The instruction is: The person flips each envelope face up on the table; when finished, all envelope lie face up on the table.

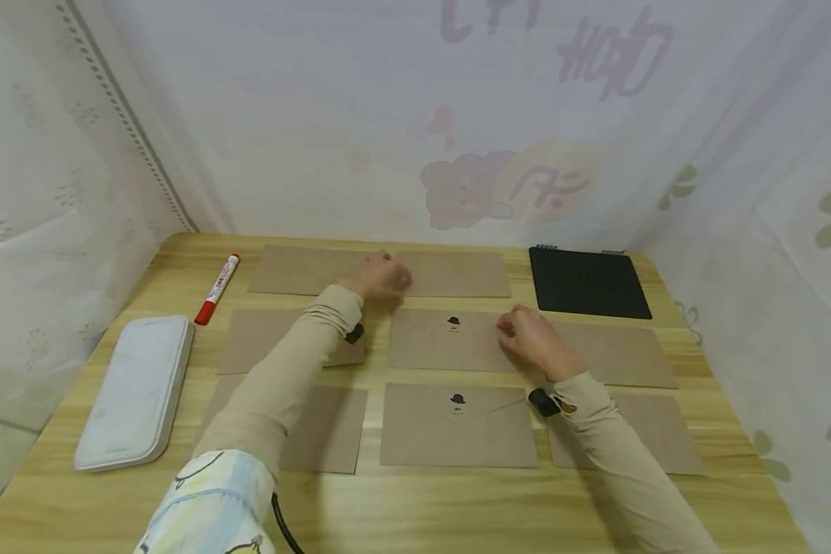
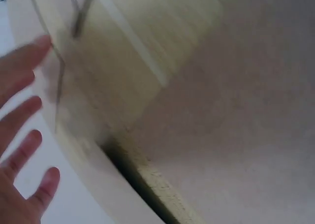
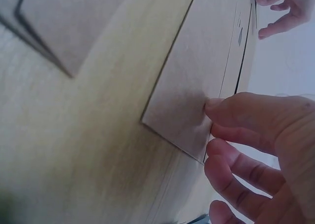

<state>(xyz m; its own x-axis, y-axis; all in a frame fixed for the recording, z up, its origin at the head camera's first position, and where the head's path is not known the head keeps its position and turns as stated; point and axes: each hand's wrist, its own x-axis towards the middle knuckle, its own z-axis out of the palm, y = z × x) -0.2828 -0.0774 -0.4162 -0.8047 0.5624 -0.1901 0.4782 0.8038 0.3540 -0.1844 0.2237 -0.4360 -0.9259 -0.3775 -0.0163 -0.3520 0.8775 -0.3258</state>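
Worktop (image 1: 415, 508) carries eight brown envelopes (image 1: 457, 275) in three rows. Case (image 1: 135, 388), white, sits between 8 and 9 o'clock; notebook (image 1: 589, 282), black, between 1 and 2 o'clock. Middle envelope (image 1: 450, 350), the piece being handled, lies near the clock's centre, flap side up. Left grip (image 1: 379, 278), a bare hand, is at its 10 to 11 o'clock, fingers relaxed and parted, holding nothing; contact with the paper cannot be confirmed. Right grip (image 1: 536, 342), likewise bare, is at its 3 o'clock, thumb and fingers pinching the edge near the far corner. Marker (image 1: 218, 288) lies at 10 o'clock, clear of the paper. Hat print (image 1: 454, 320) shows toward the middle envelope's 12 o'clock edge. Assessment: the step appears to be squaring this piece. Recommended: pinch lightly to avoid creasing, steady the opposite corner, slide flat, and align with the neighbours before releasing.
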